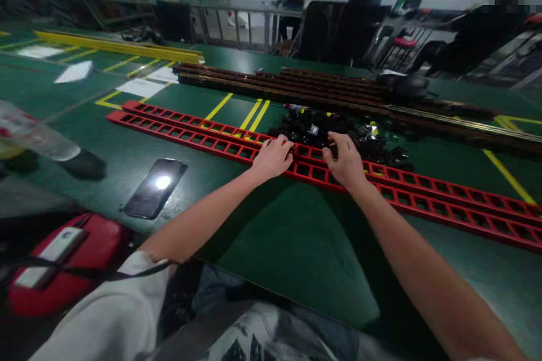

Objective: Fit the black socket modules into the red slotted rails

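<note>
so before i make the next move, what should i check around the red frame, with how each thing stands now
1. Left hand on the red frame: ok.
2. Right hand gripping firmly: cannot tell, the contact is unclear.
3. Black parts free of the red frame: cannot tell, they crowd its far side.
4. Phone apart from the red frame: ok.
5. Red frame's right end free: cannot tell, it runs out of the picture.
</note>
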Tool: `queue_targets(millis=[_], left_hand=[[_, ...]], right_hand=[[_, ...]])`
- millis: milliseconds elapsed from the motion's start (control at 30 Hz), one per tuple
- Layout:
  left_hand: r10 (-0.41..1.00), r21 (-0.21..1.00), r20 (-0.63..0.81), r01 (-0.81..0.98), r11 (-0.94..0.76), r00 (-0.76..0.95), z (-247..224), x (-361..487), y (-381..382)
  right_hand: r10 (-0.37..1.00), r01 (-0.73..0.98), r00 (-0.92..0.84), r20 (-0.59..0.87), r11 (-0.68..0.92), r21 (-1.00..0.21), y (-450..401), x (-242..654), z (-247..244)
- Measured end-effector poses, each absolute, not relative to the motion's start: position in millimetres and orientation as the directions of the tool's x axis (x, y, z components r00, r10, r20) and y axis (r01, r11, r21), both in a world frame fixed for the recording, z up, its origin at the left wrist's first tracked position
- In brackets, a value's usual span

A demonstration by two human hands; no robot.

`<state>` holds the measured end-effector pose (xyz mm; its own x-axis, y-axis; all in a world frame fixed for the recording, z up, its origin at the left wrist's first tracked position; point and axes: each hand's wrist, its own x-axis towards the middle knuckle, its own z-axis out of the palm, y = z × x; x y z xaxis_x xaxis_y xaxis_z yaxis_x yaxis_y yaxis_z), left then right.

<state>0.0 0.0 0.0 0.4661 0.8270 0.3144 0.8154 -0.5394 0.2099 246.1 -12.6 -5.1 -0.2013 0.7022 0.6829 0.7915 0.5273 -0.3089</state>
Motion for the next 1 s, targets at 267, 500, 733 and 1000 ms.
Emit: queue_targets(millis=[267,500,733,1000], left_hand=[[0.834,0.222,0.304,0.817,-0.532,0.461,0.3,2.7,0.6],[0.829,0.229,0.304,0.808,-0.542,0.470,0.2,1.9,1.0],[0.826,0.225,0.314,0.808,-0.544,0.469,-1.6,2.3,1.9],[0.830,0.228,0.309,0.811,-0.538,0.464,-1.5,2.5,2.7]], right_hand=[[0.725,0.782,-0.216,0.654,0.529,-0.329,-12.8,247.4,-3.1],[0.715,0.788,-0.221,0.664,0.532,-0.310,-13.5,246.8,-2.9],[0.728,0.795,-0.216,0.651,0.518,-0.316,-13.0,247.1,-2.6],[0.720,0.790,-0.222,0.658,0.528,-0.311,-12.9,246.5,-3.2]])
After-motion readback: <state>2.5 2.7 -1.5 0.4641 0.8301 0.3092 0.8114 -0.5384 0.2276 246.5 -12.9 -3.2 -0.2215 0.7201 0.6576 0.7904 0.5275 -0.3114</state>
